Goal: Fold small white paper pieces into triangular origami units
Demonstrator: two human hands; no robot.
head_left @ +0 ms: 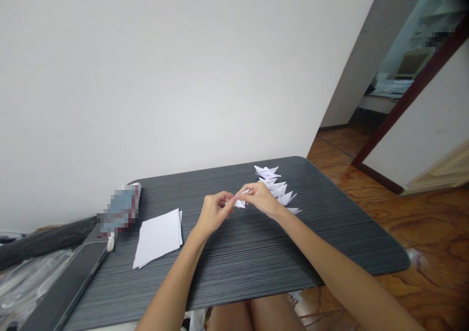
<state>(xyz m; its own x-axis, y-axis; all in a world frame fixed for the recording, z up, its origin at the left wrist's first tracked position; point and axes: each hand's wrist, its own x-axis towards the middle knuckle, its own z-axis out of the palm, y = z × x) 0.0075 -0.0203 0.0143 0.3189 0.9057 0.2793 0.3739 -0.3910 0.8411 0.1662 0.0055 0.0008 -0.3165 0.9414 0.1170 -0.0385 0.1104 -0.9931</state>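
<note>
Between my two hands, over the middle of the table, is a small folded white paper (240, 204). My left hand (218, 209) pinches its left side with thumb and fingers. On the right, my right hand (259, 196) pinches the other side, and the fingertips of both hands nearly meet. Part of the folded paper is hidden behind the fingers. Just past my right hand stands a row of several pointed folded paper figures (267, 172), partly covered by that hand and wrist. A stack of white paper sheets (159, 238) lies left of my left hand.
The dark wood-grain table (234, 277) has rounded corners and stands against a white wall (164, 77). At its left are a blurred-out package (122, 209) and a long dark flat object (69, 287). A doorway opens at the right above the wooden floor (340, 145).
</note>
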